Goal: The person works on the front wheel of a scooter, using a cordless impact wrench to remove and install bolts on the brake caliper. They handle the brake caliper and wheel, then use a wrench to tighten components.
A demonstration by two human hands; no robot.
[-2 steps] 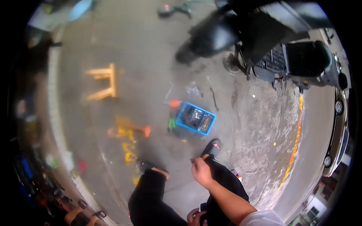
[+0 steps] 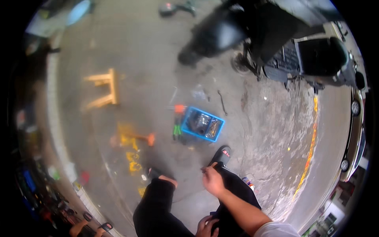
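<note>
My right hand [image 2: 213,181] hangs above my right knee, its fingers curled together. A small dark spot shows at the fingertips, too small to name. Low at the bottom edge, my left hand [image 2: 206,226] is close to the black trousers over my lap. Its fingers are bent around something dark that I cannot make out against the cloth. Ahead of my feet, a blue divided tray [image 2: 183,127] holds clear bags and small metal parts. Beside it lie green-handled pliers [image 2: 177,129] and an orange-headed tool [image 2: 179,108].
A wrench [image 2: 222,103] lies beyond the tray, and an orange hammer [image 2: 150,139] lies left of it. Farther left is a wooden stool [image 2: 113,87]. A black scooter [image 2: 272,47] fills the upper right. By my right leg is a spray can [image 2: 248,183]. A car [image 2: 350,138] stands far right.
The view has shifted slightly, so the tray, stool and scooter sit a little farther left. The dark edge by my left hand shows less. My right hand keeps its curled shape.
</note>
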